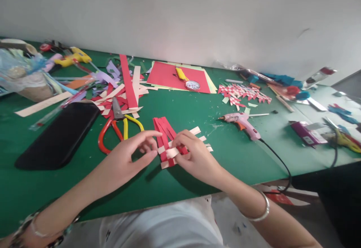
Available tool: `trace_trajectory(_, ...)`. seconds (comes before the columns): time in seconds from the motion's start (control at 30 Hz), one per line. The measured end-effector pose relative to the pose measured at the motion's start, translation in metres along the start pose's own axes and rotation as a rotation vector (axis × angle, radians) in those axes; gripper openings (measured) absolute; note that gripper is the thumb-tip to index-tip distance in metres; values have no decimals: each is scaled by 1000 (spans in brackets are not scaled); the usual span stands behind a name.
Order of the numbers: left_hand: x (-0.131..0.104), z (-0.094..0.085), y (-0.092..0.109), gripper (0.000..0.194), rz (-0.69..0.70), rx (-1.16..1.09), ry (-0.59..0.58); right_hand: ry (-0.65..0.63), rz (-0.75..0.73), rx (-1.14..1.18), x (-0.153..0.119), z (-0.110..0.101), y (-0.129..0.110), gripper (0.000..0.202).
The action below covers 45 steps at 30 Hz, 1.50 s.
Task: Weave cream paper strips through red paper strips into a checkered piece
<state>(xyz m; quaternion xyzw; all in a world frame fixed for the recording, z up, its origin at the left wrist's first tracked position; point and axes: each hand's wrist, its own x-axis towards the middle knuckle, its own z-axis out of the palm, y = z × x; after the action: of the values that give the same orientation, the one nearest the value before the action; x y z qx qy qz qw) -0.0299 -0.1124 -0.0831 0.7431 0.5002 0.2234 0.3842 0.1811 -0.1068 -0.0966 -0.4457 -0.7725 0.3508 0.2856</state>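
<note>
On the green table before me lies a small checkered weave of red and cream paper strips. Loose red strip ends point away from me, and cream ends stick out to the right. My right hand rests over its right side, thumb and fingers pinched on a cream paper strip. At the left edge of the weave is my left hand, its thumb and index finger apart with nothing between them. Red-and-yellow-handled scissors lie just beyond my left hand. Part of the weave is hidden under my right fingers.
A black case lies left, below a heap of cut strips. Red paper sheets carry a yellow cutter. To the right are a pink glue gun with its cord, finished-looking checkered pieces and a purple box.
</note>
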Motion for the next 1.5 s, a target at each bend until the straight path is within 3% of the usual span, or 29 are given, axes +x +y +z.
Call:
trace_trajectory(0.23,10,18,-11,36,288,582,-43,192,253,308,-10,-23,17,5)
trace_trajectory(0.3,14,24,-9,43,291,690,-15,261,243,206,-12,-31,26,14)
trace_trajectory(0.4,20,31,-5,50,273,806,-16,414,86,-206,-14,-44,35,41)
trace_trajectory(0.43,22,32,-4,51,270,831,-23,411,19,-359,-14,-48,35,44)
trace_trajectory(0.47,24,33,-4,52,271,849,-26,354,-47,-490,-13,-51,35,42)
trace_trajectory(0.53,27,34,-4,51,284,860,-12,109,-154,-641,-12,-54,31,37)
trace_trajectory(0.63,28,34,-5,49,302,841,13,-268,-197,-641,-8,-54,24,45)
trace_trajectory(0.7,28,33,-6,49,310,817,20,-370,-170,-604,-5,-51,23,57)
trace_trajectory(0.83,25,31,-9,46,338,735,21,-404,-126,-548,-4,-49,27,70)
trace_trajectory(1.0,24,30,-11,42,357,687,7,-381,-74,-514,-6,-52,27,57)
trace_trajectory(1.3,24,31,-15,42,418,702,12,-386,-125,-518,-6,-51,21,38)
trace_trajectory(1.5,24,28,-18,40,437,676,-22,-378,-134,-508,-8,-49,21,40)
